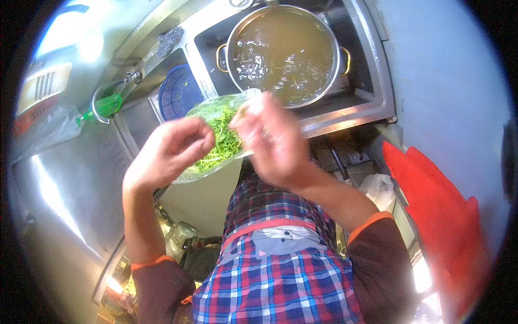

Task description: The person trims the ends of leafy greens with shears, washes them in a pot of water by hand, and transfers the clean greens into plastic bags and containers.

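Observation:
A clear plastic bag of chopped leafy greens [221, 135] is held up between my two hands, in front of the sink. My left hand [170, 150] has its fingers curled on the bag's left edge. On the other side, my right hand [277, 141] grips the bag's edge and is blurred by motion. Just beyond the bag stands a large round metal pot [335, 77] with brass-coloured handles, in the right sink basin. Cloudy brownish water [283, 44] fills it, with a few dark bits in it.
A blue plastic basket [180, 91] sits in the left basin, with a curved tap [96, 106] and a green plastic item [109, 104] nearby. A dark scourer [169, 41] lies on the sink ledge. Red cloth or gloves [437, 218] hang at the right wall.

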A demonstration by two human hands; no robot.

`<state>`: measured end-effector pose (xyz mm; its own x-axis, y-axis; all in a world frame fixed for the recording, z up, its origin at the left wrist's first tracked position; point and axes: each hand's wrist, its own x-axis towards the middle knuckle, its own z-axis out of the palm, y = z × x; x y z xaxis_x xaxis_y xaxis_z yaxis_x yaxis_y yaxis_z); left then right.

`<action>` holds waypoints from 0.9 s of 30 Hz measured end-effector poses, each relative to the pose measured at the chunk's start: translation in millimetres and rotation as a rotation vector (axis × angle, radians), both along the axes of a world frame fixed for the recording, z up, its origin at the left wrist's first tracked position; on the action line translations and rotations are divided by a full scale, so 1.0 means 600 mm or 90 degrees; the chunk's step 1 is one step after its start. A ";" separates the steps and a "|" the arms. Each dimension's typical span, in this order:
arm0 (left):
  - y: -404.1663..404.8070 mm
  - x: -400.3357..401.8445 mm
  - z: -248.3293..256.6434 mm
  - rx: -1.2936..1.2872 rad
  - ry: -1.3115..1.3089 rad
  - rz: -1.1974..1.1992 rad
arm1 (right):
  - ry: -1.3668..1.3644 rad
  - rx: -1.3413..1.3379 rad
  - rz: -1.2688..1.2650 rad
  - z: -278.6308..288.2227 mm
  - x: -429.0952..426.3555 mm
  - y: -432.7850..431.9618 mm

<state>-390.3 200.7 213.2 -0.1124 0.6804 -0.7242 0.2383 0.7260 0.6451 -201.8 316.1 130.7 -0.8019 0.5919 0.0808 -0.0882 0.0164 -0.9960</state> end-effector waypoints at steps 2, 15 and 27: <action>-0.043 0.025 -0.033 -0.119 0.066 0.087 | 0.044 0.110 0.084 -0.063 -0.034 -0.083; -0.115 0.073 -0.073 -0.058 0.364 0.047 | -0.633 0.263 0.318 -0.392 -0.017 0.136; -0.086 0.058 -0.079 -0.068 0.334 0.045 | -0.532 0.224 0.608 -0.396 -0.024 0.139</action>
<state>-355.2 149.2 165.9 -0.5209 0.5840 -0.6226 0.4571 0.8068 0.3743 -216.0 399.6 -106.7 -0.7732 -0.1824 -0.6074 0.4269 0.5586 -0.7112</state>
